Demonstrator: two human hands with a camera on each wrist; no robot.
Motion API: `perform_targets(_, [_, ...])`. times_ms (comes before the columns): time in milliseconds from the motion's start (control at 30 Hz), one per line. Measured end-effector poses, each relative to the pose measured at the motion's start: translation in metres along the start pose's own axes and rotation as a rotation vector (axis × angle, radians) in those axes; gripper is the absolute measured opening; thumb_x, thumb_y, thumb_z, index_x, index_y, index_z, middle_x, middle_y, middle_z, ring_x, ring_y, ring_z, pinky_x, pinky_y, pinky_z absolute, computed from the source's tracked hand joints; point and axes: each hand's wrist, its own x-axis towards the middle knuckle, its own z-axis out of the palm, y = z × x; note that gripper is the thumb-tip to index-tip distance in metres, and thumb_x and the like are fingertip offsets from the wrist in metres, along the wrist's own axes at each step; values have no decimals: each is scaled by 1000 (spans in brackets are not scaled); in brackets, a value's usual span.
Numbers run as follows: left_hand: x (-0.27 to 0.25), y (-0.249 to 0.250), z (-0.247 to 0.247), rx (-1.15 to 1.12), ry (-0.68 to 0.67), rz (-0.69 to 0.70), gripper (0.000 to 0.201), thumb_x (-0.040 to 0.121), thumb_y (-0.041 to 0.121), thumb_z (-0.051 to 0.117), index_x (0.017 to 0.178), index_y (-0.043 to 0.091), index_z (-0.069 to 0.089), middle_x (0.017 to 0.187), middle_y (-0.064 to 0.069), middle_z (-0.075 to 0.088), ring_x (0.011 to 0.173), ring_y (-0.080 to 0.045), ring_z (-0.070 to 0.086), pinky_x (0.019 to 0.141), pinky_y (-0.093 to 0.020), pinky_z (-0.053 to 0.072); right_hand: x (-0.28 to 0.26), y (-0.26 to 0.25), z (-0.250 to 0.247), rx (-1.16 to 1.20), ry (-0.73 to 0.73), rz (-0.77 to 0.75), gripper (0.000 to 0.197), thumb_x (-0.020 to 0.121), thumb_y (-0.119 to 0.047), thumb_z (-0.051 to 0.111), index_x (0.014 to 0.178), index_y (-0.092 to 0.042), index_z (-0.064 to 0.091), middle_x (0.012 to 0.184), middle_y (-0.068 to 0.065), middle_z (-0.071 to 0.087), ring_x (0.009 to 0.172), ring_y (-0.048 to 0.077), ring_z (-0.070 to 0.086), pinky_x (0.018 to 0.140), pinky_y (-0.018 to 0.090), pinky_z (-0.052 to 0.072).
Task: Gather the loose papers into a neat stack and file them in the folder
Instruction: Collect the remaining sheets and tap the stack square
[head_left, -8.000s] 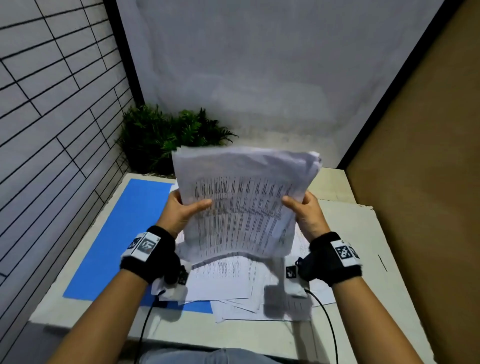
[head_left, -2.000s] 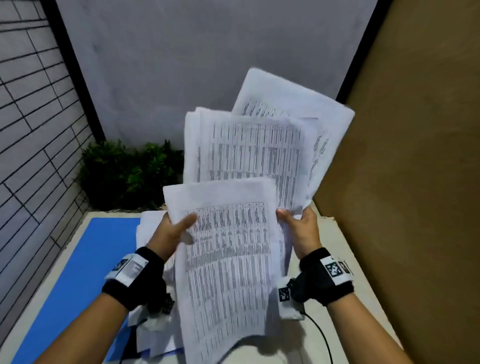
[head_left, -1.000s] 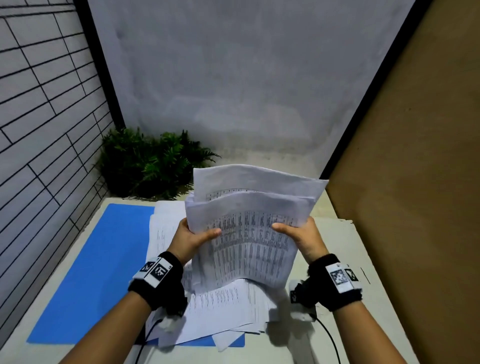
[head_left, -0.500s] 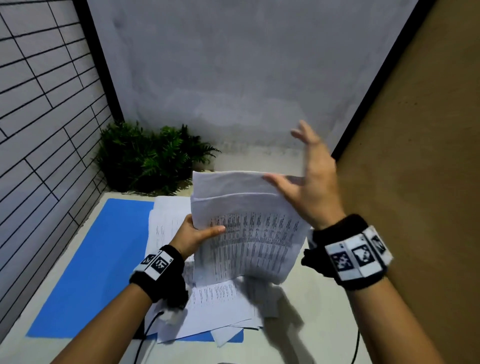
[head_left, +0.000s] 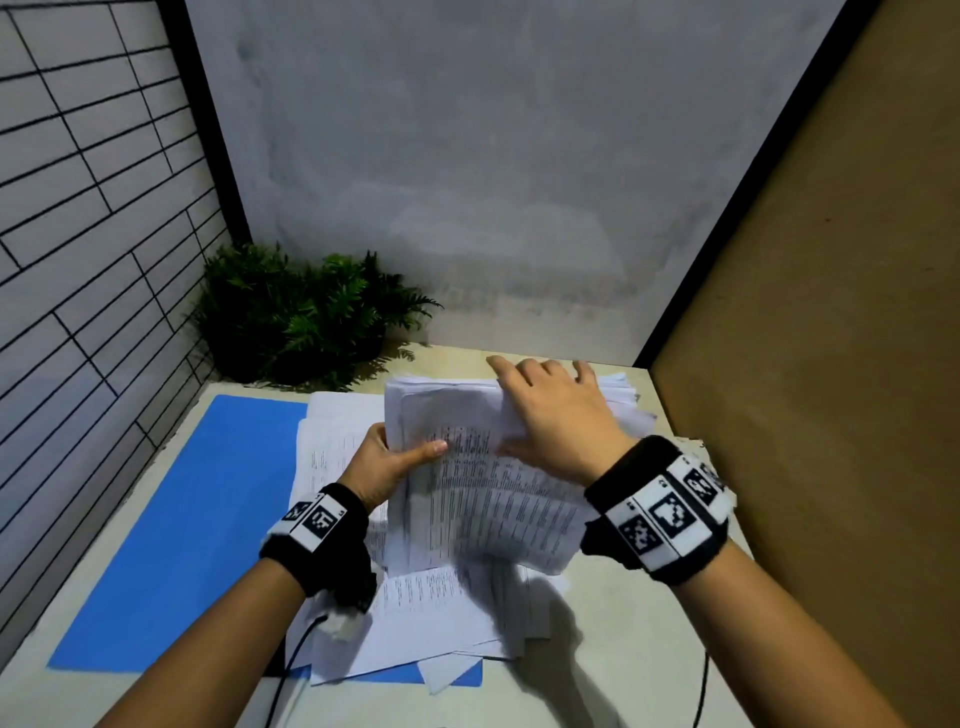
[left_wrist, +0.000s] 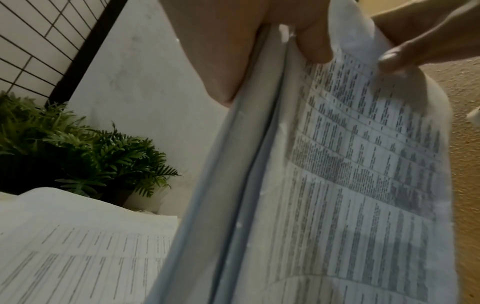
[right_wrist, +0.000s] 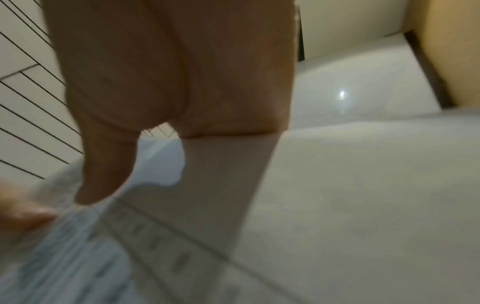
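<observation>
A thick stack of printed papers (head_left: 493, 514) stands tilted on its lower edge above the table. My left hand (head_left: 400, 457) grips its left edge, thumb on the printed front; the left wrist view shows the left hand (left_wrist: 223, 51) clamped on the layered edge of the stack (left_wrist: 350, 185). My right hand (head_left: 550, 410) lies flat over the stack's top edge with straight fingers, and its palm (right_wrist: 168, 72) rests against the paper (right_wrist: 363, 195). More loose sheets (head_left: 431, 618) lie fanned beneath. The blue folder (head_left: 171, 519) lies open flat at the left, partly under them.
A potted green plant (head_left: 301, 317) stands at the table's back left corner. A tiled wall runs along the left and a brown panel (head_left: 831, 364) along the right. Bare beige table (head_left: 639, 649) shows at the front right. Wrist cables hang by both forearms.
Half a second ago my right hand was raised open above the stack; it has come down flat onto the top edge. The left hand keeps its grip, and the stack has tipped lower.
</observation>
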Motion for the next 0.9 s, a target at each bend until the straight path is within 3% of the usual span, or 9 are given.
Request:
perform_targets(133, [-1, 4, 0, -25, -14, -9, 74, 20, 63, 81, 78, 19, 66, 67, 11, 75, 68, -4, 70, 60, -16, 55, -14, 48, -1, 129, 112, 151, 34, 80, -38, 65, 107, -18, 61, 101, 9, 69, 96, 28, 61, 83, 34, 45])
perform_targets(233, [-1, 0, -2, -31, -22, -26, 78, 18, 61, 82, 82, 21, 63, 72, 6, 75, 71, -3, 70, 63, -17, 55, -25, 84, 13, 807, 223, 234, 14, 68, -15, 77, 68, -16, 64, 59, -4, 62, 62, 12, 55, 56, 18, 40])
perform_targets(300, [0, -6, 2, -11, -40, -62, 83, 15, 58, 84, 87, 23, 61, 79, 5, 74, 77, -6, 69, 68, -19, 55, -28, 82, 41, 1328, 247, 289, 19, 59, -9, 81, 70, -18, 68, 64, -12, 71, 64, 2, 63, 63, 13, 50])
perform_targets(367, [-1, -13, 9, -13, -59, -73, 86, 14, 55, 86, 89, 21, 62, 78, 7, 76, 78, -7, 70, 67, -19, 56, -27, 66, 79, 1515, 180, 340, 30, 53, -10, 84, 81, -16, 73, 81, -4, 76, 78, 12, 71, 78, 30, 56])
perform_targets(500, [1, -3, 5, 1, 94, -70, 91, 25, 48, 88, 101, 6, 60, 93, -6, 72, 93, -24, 68, 71, -27, 57, -23, 47, 90, 1579, 330, 356, 39, 49, -27, 86, 82, -15, 69, 78, -4, 76, 78, 15, 71, 78, 34, 55])
perform_targets(567, [-3, 4, -5, -8, 87, -14, 81, 20, 52, 86, 87, 13, 63, 75, 4, 75, 79, -11, 70, 63, -21, 56, -27, 56, 86, 1659, 409, 306, 53, 38, -39, 89, 80, -15, 67, 72, -5, 75, 71, 12, 70, 70, 28, 58])
perform_targets(667, [-17, -6, -5, 2, 42, -39, 72, 24, 57, 84, 83, 21, 61, 69, 11, 74, 70, -2, 68, 66, -20, 57, -34, 56, 114, 1634, 292, 347, 44, 50, -19, 85, 89, -16, 65, 77, -7, 75, 76, 11, 70, 73, 27, 58])
perform_targets(767, [-24, -36, 4, 123, -13, -236, 35, 63, 29, 77, 92, 22, 60, 79, 10, 72, 84, -11, 66, 93, -40, 52, -40, 40, 158, 1464, 71, 506, 28, 69, 1, 73, 85, -19, 64, 73, -10, 74, 72, 3, 69, 80, 31, 56])
perform_targets(900, [-14, -71, -32, 518, -162, -351, 34, 78, 11, 67, 111, 12, 58, 109, -5, 66, 103, -24, 59, 98, -33, 43, -39, 55, 159, 1341, 140, 676, 15, 80, 2, 63, 69, -6, 60, 62, 4, 61, 50, 8, 61, 52, 20, 51])
